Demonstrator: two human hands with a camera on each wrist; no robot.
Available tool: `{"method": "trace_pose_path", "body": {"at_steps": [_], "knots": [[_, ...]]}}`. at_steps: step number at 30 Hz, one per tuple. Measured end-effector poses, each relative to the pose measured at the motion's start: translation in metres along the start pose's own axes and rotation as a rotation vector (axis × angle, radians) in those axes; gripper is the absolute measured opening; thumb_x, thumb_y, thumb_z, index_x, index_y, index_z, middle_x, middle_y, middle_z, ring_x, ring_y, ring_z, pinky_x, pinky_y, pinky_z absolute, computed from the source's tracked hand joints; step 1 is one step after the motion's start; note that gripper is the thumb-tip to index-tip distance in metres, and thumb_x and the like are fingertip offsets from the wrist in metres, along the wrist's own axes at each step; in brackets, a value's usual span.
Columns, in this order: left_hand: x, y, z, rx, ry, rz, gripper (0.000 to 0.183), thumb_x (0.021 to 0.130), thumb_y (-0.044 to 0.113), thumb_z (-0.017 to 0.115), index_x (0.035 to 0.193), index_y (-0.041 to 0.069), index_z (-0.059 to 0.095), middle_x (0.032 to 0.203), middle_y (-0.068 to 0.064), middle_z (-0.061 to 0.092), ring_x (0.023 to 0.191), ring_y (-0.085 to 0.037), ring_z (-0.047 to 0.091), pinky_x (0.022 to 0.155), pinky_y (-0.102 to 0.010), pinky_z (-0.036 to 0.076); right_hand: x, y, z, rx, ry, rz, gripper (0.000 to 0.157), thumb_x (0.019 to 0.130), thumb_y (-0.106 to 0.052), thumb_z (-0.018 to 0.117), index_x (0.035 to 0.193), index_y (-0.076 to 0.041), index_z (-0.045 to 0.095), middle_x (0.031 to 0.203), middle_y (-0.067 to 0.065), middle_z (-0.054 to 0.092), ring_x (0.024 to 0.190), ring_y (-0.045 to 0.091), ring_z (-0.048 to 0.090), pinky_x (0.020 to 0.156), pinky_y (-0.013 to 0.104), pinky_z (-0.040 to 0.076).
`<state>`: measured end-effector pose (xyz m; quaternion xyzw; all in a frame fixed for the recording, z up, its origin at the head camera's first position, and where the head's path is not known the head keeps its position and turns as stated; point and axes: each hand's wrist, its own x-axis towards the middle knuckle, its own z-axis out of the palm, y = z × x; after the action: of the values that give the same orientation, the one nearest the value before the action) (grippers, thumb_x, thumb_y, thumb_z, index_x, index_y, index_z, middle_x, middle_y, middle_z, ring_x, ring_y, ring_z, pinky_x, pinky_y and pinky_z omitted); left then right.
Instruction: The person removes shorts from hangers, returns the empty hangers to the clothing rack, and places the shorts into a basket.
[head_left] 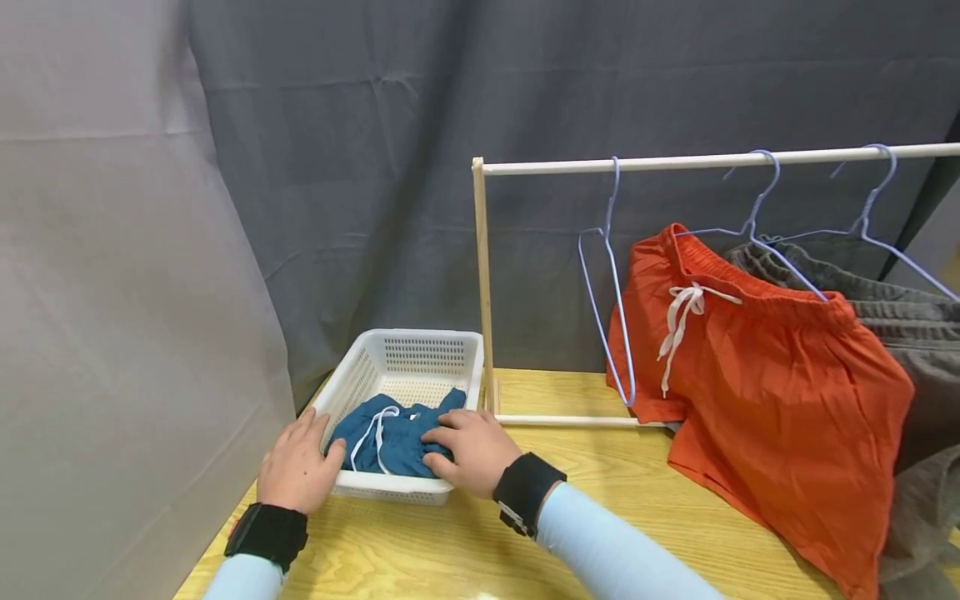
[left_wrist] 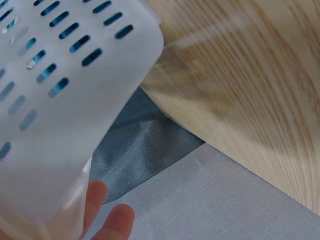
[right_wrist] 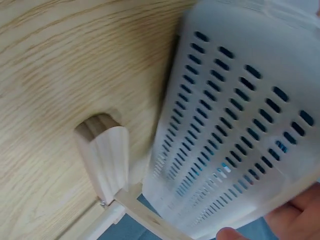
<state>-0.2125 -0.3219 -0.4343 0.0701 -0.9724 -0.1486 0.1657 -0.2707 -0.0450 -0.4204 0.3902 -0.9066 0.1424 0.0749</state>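
A white plastic basket [head_left: 431, 340] with slotted walls sits on the wooden table, left of the rack. Inside lies a bunched blue garment [head_left: 401, 437] with a white drawstring. My left hand [head_left: 300, 467] grips the basket's left rim near the front corner, its thumb over the edge. At the opposite rim my right hand [head_left: 474, 450] holds on, fingers reaching over the edge above the blue cloth. The left wrist view shows fingertips [left_wrist: 118, 220] past the basket's slotted wall [left_wrist: 65, 120]. In the right wrist view, fingers [right_wrist: 295, 220] curl at the rim by the slotted side [right_wrist: 215, 115].
A wooden rack's post [head_left: 484, 283] stands close beside the basket's right side. From its white rail [head_left: 547, 167] hang a bare lilac hanger [head_left: 613, 283], orange shorts [head_left: 780, 383] and a grey garment [head_left: 918, 367]. A pale cloth wall [head_left: 135, 292] rises at the left.
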Motion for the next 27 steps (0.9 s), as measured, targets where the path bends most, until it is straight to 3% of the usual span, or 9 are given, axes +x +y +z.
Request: {"method": "trace_pose_path", "body": {"at_steps": [8,27], "knots": [[0.0,0.0,0.004,0.011,-0.016,-0.015,0.058,0.101,0.036,0.052,0.148,0.002,0.048,0.158,-0.023,0.035,0.142,-0.047,0.031,0.106,-0.071,0.029,-0.003,0.002,0.006,-0.004,-0.029,0.019,0.04,0.102,-0.049,0.051,0.133,-0.03,0.068,0.146,0.005,0.055,0.143,0.028,0.04,0.111,0.061,0.032],[0.002,-0.001,0.004,0.018,-0.031,-0.034,0.058,0.102,0.037,0.051,0.149,0.002,0.046,0.159,-0.023,0.032,0.142,-0.046,0.029,0.106,-0.072,0.028,-0.025,0.022,-0.003,0.089,0.103,-0.011,0.046,0.101,-0.043,0.055,0.141,-0.023,0.061,0.153,0.013,0.046,0.145,0.037,0.034,0.114,0.056,0.03]]}}
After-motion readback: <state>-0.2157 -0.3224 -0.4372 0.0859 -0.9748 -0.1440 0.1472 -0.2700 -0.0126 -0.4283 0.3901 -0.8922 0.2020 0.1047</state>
